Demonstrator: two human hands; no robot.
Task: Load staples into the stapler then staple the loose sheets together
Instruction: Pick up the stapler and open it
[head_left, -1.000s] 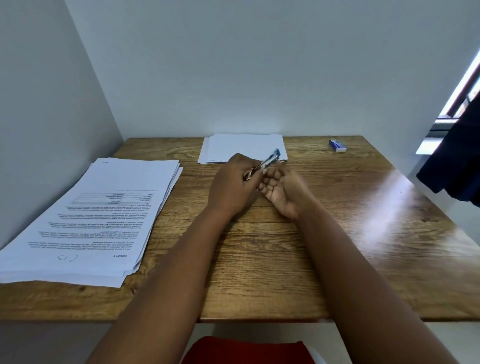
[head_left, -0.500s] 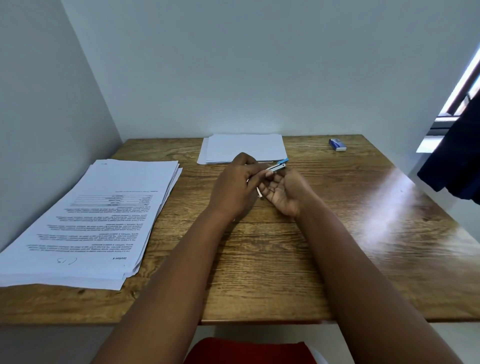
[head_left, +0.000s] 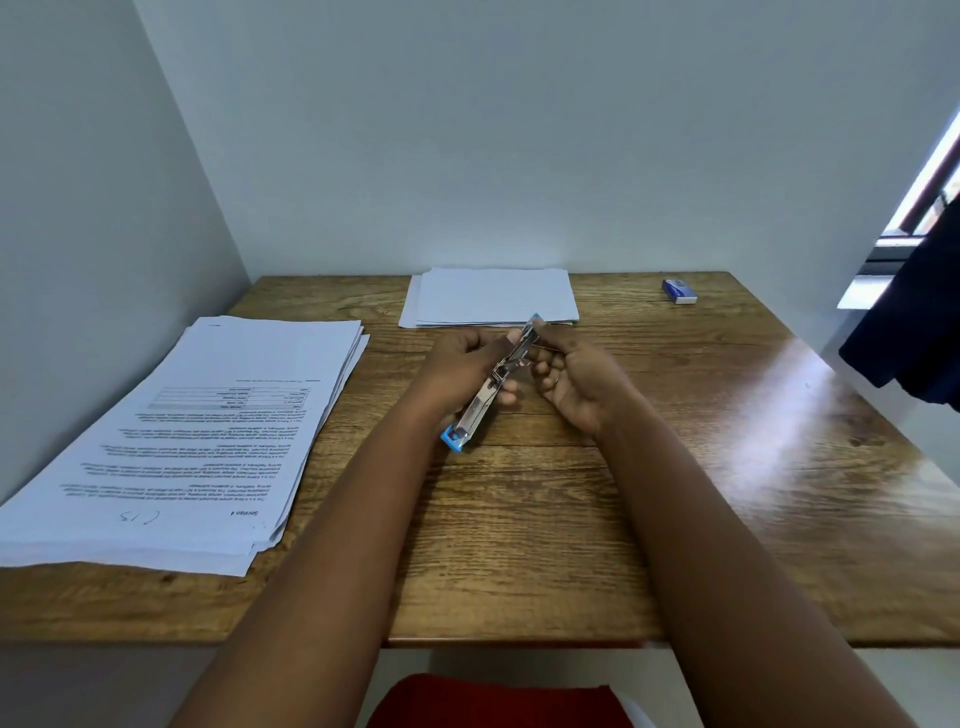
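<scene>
A small metal stapler (head_left: 488, 389) with blue plastic ends is swung fully open into one long strip above the middle of the wooden table (head_left: 571, 519). My left hand (head_left: 457, 369) grips its middle from the left. My right hand (head_left: 576, 374) pinches its far blue tip between thumb and forefinger. The near blue end points down toward me. A thick pile of printed sheets (head_left: 197, 426) lies at the left. A thinner stack of blank sheets (head_left: 493, 296) lies at the back centre. A small blue staple box (head_left: 679, 290) sits at the back right.
Pale walls close the table in at the left and back. A dark cloth (head_left: 914, 322) hangs by a window at the right edge. Something red (head_left: 493, 701) shows below the table's front edge.
The stapler has been swung open from a short folded shape into a long strip, its near end now reaching down toward me. Both hands stay over the same spot.
</scene>
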